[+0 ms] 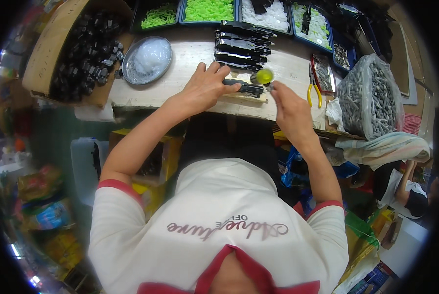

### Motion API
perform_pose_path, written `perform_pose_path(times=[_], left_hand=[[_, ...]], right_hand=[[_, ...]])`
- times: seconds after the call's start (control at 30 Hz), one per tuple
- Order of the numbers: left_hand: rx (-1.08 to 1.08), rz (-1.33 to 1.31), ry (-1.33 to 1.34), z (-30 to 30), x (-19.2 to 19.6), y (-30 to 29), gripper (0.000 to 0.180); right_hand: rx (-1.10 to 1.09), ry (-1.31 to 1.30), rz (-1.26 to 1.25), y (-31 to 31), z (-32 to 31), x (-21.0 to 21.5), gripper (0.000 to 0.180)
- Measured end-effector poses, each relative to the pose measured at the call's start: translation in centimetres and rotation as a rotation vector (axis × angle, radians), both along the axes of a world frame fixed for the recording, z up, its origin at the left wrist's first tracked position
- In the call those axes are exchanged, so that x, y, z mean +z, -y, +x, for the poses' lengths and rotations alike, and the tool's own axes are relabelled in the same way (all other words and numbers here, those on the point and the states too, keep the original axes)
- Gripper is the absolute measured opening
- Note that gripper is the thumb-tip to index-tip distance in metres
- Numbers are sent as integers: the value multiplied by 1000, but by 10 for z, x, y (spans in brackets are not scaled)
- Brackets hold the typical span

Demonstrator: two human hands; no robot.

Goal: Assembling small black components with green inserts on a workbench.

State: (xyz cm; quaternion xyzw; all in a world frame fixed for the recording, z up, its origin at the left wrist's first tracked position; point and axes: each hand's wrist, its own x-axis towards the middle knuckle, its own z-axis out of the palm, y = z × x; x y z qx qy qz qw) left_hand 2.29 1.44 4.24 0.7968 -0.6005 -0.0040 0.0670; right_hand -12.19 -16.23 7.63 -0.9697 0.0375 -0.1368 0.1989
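Note:
On the near edge of the bench, a long black plastic part (pixel 251 88) lies on a pale wooden block (pixel 258 98). My left hand (pixel 205 88) holds its left end down, thumb on top and the other fingers spread beyond it. To the right, my right hand (pixel 294 112) is closed around what looks like a small hammer (pixel 264 76) with a round yellow-green face. The hammer's head hovers by the part's right end; whether they touch I cannot tell. Just beyond, several similar black parts (pixel 243 45) lie in a stacked row.
A cardboard box (pixel 45 51) of black pieces and a grey bowl (pixel 168 61) of clear jelly-like stuff stand left. Bins of green pieces (pixel 208 10) and white pieces (pixel 264 17) line the back. Right are yellow-handled pliers (pixel 315 94) and a bag of grey pieces (pixel 371 98).

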Motion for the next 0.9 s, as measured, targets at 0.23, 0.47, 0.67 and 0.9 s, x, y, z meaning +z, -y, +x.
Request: perform_pose_path(times=[0.23, 0.47, 0.67, 0.9], left_hand=[[-26, 18, 13, 2, -1, 3, 45], [-31, -46, 99, 2, 1, 7, 41], [-11, -108, -174, 8, -2, 3, 56], [132, -372, -367, 11, -17, 1, 55]], right_hand=[[-52, -186, -81, -2, 5, -12, 15], [-53, -142, -120, 0, 10, -21, 15], [-20, -164, -69, 14, 12, -25, 17], [79, 379, 215, -25, 20, -15, 16]])
